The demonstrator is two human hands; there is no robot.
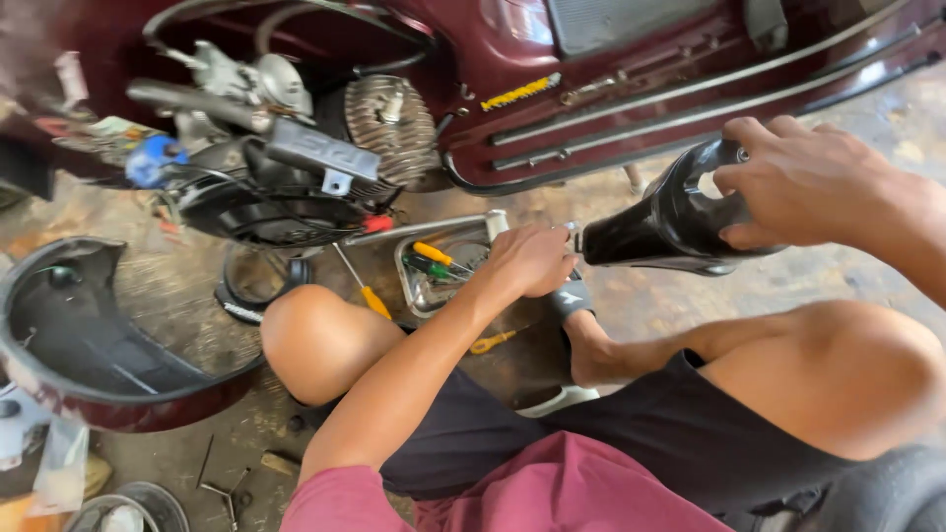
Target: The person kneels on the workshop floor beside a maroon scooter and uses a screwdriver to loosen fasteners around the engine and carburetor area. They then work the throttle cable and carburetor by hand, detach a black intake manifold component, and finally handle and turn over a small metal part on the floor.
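hands bracket a black cover (662, 225) held above the floor: right hand (810, 182) clamps its wide right end, left hand (532, 258) is closed at its narrow left tip; long axis runs left-right, beside a tray (406, 281).

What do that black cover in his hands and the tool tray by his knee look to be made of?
Black cover: probably moulded plastic or painted metal, shown by its glossy, smooth curved shell with bright reflections. Tool tray: looks like bare sheet metal, with its dull grey sheen and thin folded rim.
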